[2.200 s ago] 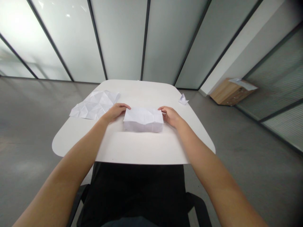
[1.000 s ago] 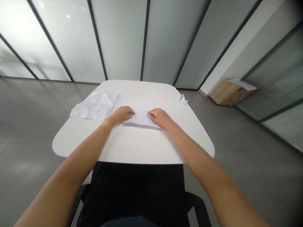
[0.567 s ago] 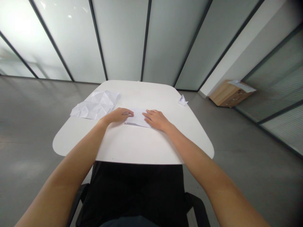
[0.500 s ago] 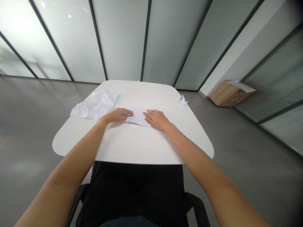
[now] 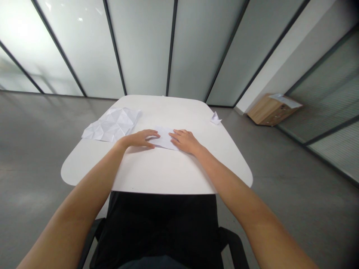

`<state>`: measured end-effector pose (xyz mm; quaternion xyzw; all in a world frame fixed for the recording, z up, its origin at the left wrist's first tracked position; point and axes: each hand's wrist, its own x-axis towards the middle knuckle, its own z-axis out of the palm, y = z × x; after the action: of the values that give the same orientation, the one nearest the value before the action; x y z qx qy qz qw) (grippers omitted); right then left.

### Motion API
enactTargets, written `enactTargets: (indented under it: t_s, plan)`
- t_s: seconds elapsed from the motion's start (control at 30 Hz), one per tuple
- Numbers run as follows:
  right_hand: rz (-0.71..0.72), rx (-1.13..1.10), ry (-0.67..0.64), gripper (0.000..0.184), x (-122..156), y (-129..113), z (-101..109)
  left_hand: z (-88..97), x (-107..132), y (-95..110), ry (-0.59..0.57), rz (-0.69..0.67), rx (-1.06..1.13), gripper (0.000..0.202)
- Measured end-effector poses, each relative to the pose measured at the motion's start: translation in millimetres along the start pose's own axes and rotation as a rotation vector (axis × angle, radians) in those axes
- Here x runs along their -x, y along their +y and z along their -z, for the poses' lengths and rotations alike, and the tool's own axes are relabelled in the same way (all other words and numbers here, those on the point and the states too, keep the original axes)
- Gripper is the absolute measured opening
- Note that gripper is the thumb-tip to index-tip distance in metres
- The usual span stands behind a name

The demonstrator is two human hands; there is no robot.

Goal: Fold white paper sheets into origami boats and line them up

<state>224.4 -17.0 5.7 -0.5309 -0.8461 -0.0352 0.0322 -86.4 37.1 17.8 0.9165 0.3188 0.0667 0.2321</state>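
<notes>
A folded sheet of white paper (image 5: 164,138) lies on the white table (image 5: 165,172), its long edge facing me. At its left end is my left hand (image 5: 141,138), thumb and fingers spread apart over the edge of the paper. My right hand (image 5: 185,141) rests on the right end, palm down with the fingers stretched out and a little apart. Both hands are open and touch the paper without lifting it. The right end of the paper is hidden beneath my right hand.
Creased white paper sheets (image 5: 112,125) lie spread at the table's left. A small folded paper piece (image 5: 215,118) stands near the right edge. Beyond the table are frosted glass panels (image 5: 143,45), with a wooden cabinet (image 5: 272,110) on the floor to the right.
My left thumb has moved away from the fingers, toward me, so the left hand is spread wider over the paper. The right hand stays in place.
</notes>
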Motion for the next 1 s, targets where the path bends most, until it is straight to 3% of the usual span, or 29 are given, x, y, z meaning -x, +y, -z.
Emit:
enactTargets:
  t_s: [0.47,0.7,0.9,1.0]
  plan:
    - [-0.009,-0.031,-0.001,0.058,1.9,0.1,2.4,11.0,5.6,-2.2,-0.041,-0.047,0.031,0.06]
    - [-0.012,-0.027,-0.005,0.058,2.2,0.0,2.3,16.4,8.0,9.8,-0.092,0.035,0.024,0.038]
    - [-0.019,-0.028,-0.029,0.061,3.5,-2.5,3.6,8.5,0.6,10.4,0.012,0.141,0.036,0.038]
    - [-0.019,-0.027,-0.052,0.067,4.1,-3.9,3.9,-1.2,-7.9,6.9,0.111,0.103,-0.074,0.044]
